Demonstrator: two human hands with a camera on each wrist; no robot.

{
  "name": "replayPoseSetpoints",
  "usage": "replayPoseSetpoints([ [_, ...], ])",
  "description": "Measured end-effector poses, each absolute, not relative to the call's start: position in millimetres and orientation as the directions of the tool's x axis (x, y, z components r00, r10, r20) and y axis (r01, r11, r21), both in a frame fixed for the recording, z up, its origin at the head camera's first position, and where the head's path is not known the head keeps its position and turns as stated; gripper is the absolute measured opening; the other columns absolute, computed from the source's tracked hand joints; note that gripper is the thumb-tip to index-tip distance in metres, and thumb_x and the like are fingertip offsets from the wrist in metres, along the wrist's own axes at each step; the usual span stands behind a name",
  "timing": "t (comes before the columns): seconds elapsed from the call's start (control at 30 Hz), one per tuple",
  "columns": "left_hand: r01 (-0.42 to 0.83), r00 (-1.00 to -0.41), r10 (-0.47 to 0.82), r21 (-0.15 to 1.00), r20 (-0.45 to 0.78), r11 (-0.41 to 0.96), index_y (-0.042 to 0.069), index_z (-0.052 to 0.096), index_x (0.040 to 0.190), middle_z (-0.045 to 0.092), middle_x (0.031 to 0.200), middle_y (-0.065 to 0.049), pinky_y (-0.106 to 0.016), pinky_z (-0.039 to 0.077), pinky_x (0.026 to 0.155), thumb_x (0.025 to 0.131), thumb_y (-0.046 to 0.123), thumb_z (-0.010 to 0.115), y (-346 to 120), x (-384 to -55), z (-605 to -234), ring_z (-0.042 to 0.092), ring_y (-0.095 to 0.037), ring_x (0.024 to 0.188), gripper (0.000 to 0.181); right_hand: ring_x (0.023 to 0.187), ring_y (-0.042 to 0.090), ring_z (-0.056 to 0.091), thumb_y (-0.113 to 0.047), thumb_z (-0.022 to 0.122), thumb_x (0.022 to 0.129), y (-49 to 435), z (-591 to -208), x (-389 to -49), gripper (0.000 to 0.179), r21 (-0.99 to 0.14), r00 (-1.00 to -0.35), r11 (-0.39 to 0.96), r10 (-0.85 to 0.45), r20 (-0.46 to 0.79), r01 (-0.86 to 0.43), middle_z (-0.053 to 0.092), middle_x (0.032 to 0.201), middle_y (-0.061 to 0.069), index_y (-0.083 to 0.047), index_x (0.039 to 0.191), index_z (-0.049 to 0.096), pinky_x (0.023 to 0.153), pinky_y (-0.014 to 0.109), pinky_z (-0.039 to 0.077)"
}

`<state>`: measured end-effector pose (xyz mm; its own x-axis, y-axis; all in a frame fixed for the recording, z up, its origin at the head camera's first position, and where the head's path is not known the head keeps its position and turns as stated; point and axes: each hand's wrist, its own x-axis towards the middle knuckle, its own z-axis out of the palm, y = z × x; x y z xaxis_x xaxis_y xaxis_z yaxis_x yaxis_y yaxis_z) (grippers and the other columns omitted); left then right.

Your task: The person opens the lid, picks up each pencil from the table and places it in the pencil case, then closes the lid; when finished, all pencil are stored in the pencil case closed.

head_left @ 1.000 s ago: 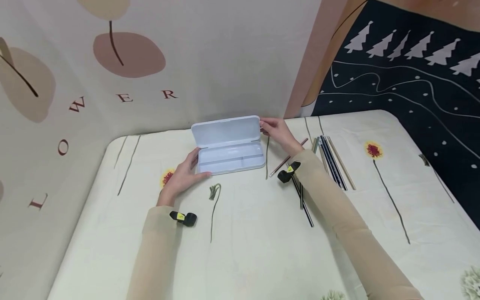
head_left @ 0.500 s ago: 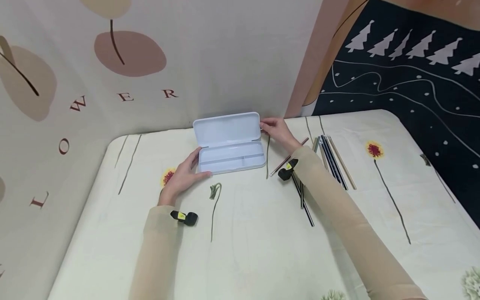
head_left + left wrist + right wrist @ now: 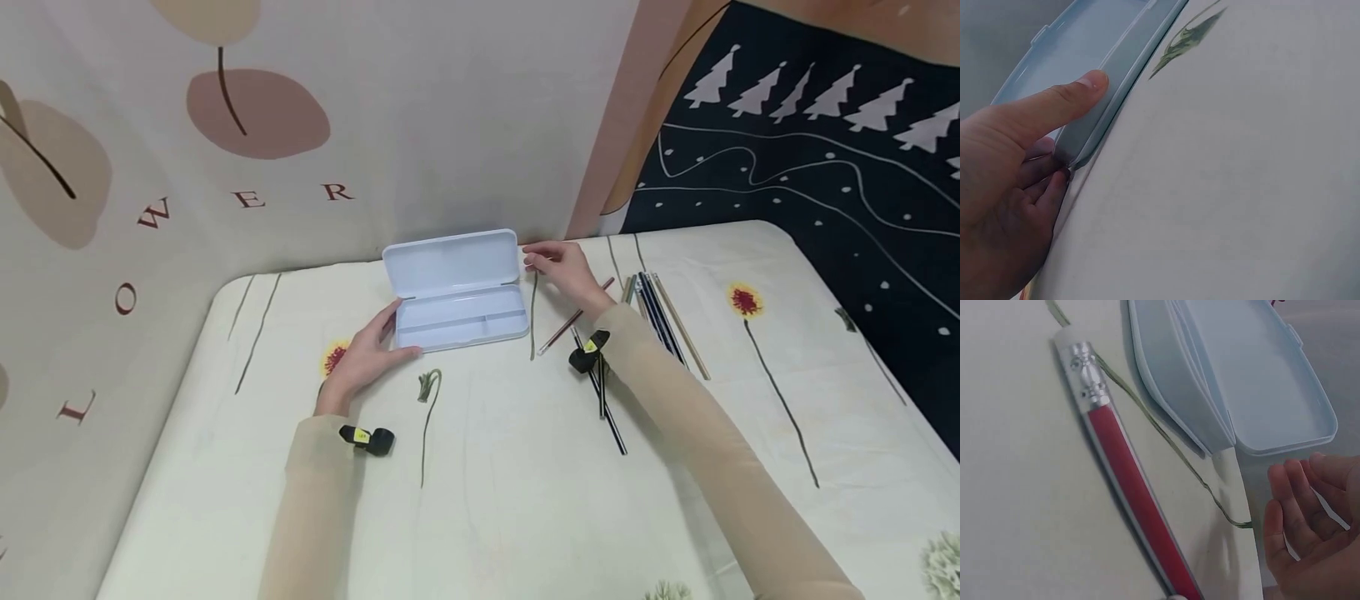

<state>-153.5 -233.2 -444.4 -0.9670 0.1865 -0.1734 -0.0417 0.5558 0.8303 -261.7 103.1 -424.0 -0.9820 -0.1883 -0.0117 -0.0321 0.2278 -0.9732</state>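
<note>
A pale blue pencil case (image 3: 462, 317) stands with its lid (image 3: 452, 264) raised at the back of the table. Its divided tray holds nothing that I can see. My left hand (image 3: 365, 358) grips the case's left end; in the left wrist view the thumb (image 3: 1063, 106) lies over the front edge and the fingers curl around the corner. Just right of the lid, my right hand (image 3: 564, 271) has loosely bent fingers and holds nothing. A gap separates its fingertips (image 3: 1279, 478) from the lid in the right wrist view. Below that hand lies a red pencil (image 3: 1138, 494) with a white eraser.
Several dark and wooden pencils (image 3: 666, 321) lie side by side to the right. Black striped pencils (image 3: 613, 421) cross each other under the right wrist. The table's back edge (image 3: 315, 267) meets a patterned cloth wall (image 3: 465, 125). Flowers are printed on the white tablecloth (image 3: 495, 467).
My right hand has come away from the lid's right edge and shifted slightly right. The lid stays raised. My left hand keeps its grip on the case.
</note>
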Motion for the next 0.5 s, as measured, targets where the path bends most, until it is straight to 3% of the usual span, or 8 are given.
replayPoseSetpoints([
  [0.3, -0.041, -0.967, 0.189, 0.838, -0.170, 0.543, 0.013, 0.018, 0.156, 0.019, 0.158, -0.011, -0.038, 0.020, 0.116, 0.080, 0.028, 0.080, -234.9, -154.7, -446.5, 0.019, -0.024, 0.144, 0.099, 0.087, 0.014, 0.068, -0.006, 0.059, 0.096, 119.6, -416.4, -253.0, 0.026, -0.982, -0.984, 0.173, -0.170, 0.048, -0.077, 0.070, 0.100, 0.018, 0.008, 0.117, 0.065, 0.085, 0.030, 0.053],
  [0.5, -0.043, -0.966, 0.192, 0.841, -0.172, 0.539, 0.013, 0.018, 0.156, 0.019, 0.158, -0.011, -0.038, 0.019, 0.116, 0.081, 0.029, 0.080, -235.0, -155.0, -447.2, 0.018, -0.024, 0.144, 0.099, 0.088, 0.013, 0.068, -0.008, 0.060, 0.096, 135.3, -410.6, -247.3, 0.026, -0.977, -0.982, 0.186, -0.177, 0.068, -0.102, 0.071, 0.099, 0.014, 0.006, 0.117, 0.066, 0.085, 0.028, 0.053],
])
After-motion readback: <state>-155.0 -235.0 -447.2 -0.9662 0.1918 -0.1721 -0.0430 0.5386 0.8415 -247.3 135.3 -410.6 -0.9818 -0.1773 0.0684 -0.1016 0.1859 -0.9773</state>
